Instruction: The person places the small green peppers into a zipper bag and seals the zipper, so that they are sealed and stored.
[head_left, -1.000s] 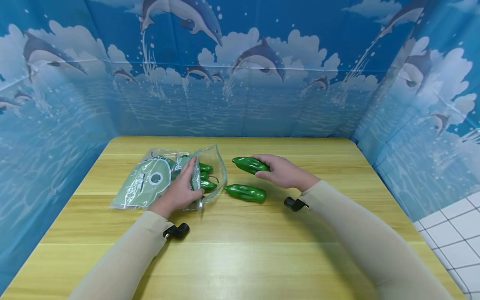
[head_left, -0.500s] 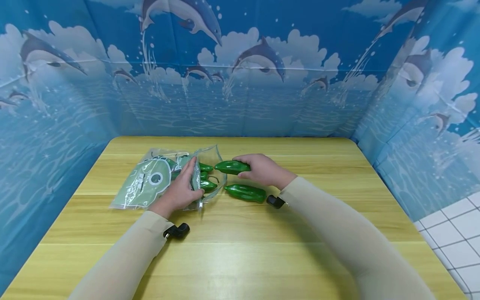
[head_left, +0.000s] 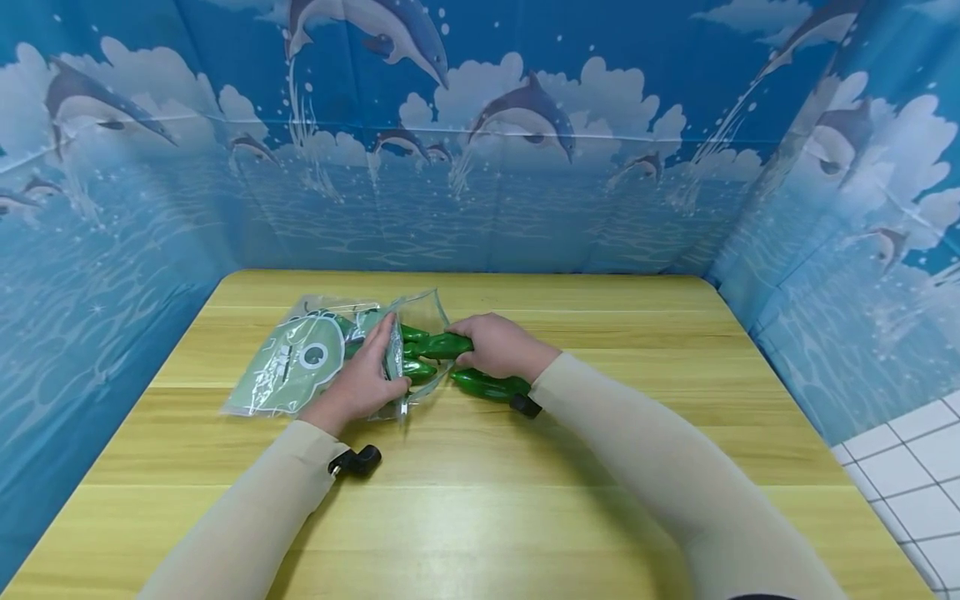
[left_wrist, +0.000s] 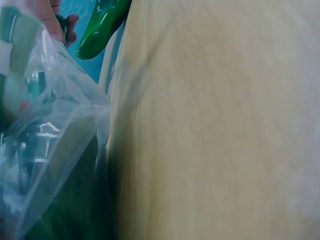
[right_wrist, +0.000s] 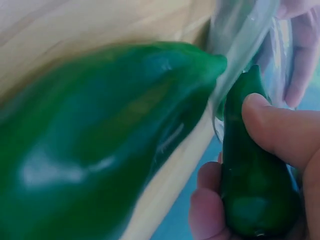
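Note:
A clear plastic bag with a green cartoon face lies at the left, its mouth facing right. My left hand holds the bag near its mouth, thumb and fingers spread apart. Inside, several green peppers show at the opening. My right hand grips another green pepper by its thick end, thumb along its side. In the head view its tip overlaps the bag's mouth. A loose green pepper lies on the table just below the right hand; it looms large in the right wrist view.
The wooden table carries everything. A blue dolphin-print curtain rises behind its far edge and along the sides. Black wrist cameras sit on both cuffs, the right one close by the loose pepper.
My right hand has carried its pepper leftward, from right of the bag to its mouth, where the tip now overlaps the opening. The left hand and the loose pepper have stayed put.

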